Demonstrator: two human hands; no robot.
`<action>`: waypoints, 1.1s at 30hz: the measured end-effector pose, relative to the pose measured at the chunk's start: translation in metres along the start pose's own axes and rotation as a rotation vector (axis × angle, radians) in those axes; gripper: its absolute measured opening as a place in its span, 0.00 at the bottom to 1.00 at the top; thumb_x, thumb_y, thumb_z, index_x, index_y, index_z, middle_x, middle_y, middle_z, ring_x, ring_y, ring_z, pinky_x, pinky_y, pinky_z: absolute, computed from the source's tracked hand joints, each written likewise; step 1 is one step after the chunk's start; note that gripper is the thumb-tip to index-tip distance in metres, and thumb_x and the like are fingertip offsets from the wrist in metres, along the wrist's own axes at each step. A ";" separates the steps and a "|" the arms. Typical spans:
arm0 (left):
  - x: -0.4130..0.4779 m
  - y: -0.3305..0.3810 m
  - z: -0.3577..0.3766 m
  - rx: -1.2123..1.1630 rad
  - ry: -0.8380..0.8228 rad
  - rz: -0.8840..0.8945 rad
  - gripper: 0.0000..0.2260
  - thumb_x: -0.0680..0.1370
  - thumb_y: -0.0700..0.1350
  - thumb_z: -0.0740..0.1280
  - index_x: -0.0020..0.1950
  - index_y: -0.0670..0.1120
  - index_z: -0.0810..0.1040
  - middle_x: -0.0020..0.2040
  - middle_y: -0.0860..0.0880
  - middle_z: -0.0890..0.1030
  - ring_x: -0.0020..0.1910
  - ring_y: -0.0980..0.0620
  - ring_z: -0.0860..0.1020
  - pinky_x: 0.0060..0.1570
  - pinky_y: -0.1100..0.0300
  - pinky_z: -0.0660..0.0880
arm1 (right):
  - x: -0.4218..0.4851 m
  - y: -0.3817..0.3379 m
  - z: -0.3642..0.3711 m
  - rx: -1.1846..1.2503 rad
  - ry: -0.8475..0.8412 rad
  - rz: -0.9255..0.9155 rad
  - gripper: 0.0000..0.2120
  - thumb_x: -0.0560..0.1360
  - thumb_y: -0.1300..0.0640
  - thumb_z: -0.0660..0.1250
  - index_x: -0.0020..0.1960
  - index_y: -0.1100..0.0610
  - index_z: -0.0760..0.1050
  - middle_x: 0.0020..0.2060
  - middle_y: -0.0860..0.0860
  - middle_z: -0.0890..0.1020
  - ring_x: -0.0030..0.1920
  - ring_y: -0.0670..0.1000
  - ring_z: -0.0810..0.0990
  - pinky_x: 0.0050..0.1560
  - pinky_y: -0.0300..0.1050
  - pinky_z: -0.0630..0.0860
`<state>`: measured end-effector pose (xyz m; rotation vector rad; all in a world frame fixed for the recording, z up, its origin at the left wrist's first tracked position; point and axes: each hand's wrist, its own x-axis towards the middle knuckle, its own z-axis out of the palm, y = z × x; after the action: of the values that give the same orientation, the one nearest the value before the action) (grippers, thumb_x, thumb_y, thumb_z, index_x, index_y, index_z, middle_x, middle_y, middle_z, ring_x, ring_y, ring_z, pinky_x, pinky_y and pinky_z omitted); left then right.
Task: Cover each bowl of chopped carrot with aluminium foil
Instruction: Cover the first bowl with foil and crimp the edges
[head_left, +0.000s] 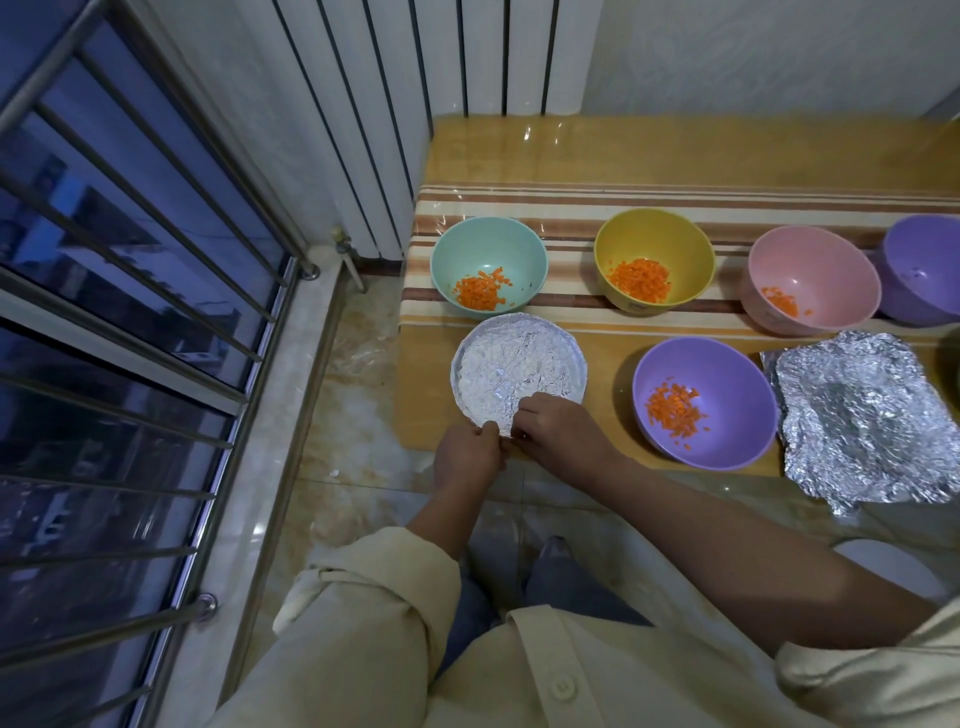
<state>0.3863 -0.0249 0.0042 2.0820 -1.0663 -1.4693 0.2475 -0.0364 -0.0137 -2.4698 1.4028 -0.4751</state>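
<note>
A bowl covered with crinkled aluminium foil (519, 370) stands at the table's near left corner. My left hand (467, 454) and my right hand (558, 423) both pinch the foil's edge at the bowl's near rim. Open bowls hold chopped carrot: a teal bowl (488, 265), a yellow bowl (654, 260), a pink bowl (813, 280) and a purple bowl (704, 402). A loose, crumpled sheet of foil (862, 421) lies to the right of the purple bowl.
Another purple bowl (924, 270) sits at the far right edge, its contents unclear. The table (571, 156) has a striped cloth under clear plastic. A white radiator (415, 78) stands behind it, and a barred window (130, 312) fills the left.
</note>
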 end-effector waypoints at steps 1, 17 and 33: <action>0.001 0.000 0.000 0.012 0.001 0.006 0.19 0.77 0.49 0.59 0.29 0.47 0.80 0.34 0.44 0.85 0.41 0.43 0.84 0.51 0.48 0.80 | 0.000 -0.001 0.001 0.005 0.001 0.003 0.09 0.63 0.66 0.76 0.31 0.60 0.75 0.30 0.53 0.75 0.31 0.54 0.75 0.26 0.43 0.68; 0.006 0.003 -0.007 0.051 0.029 0.001 0.19 0.79 0.44 0.61 0.29 0.46 0.78 0.27 0.48 0.82 0.40 0.44 0.85 0.51 0.49 0.81 | -0.001 0.001 -0.004 0.063 0.023 -0.012 0.11 0.64 0.59 0.79 0.36 0.59 0.77 0.31 0.52 0.76 0.32 0.54 0.75 0.29 0.43 0.67; 0.006 -0.011 0.005 -0.176 -0.062 -0.054 0.17 0.78 0.41 0.63 0.29 0.43 0.82 0.36 0.39 0.85 0.36 0.41 0.84 0.45 0.50 0.80 | -0.002 0.001 -0.007 -0.071 -0.014 -0.089 0.11 0.61 0.65 0.78 0.30 0.59 0.74 0.29 0.52 0.75 0.30 0.54 0.75 0.30 0.39 0.61</action>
<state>0.3865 -0.0221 -0.0089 1.9688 -0.8739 -1.6013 0.2428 -0.0356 -0.0076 -2.5957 1.3301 -0.4323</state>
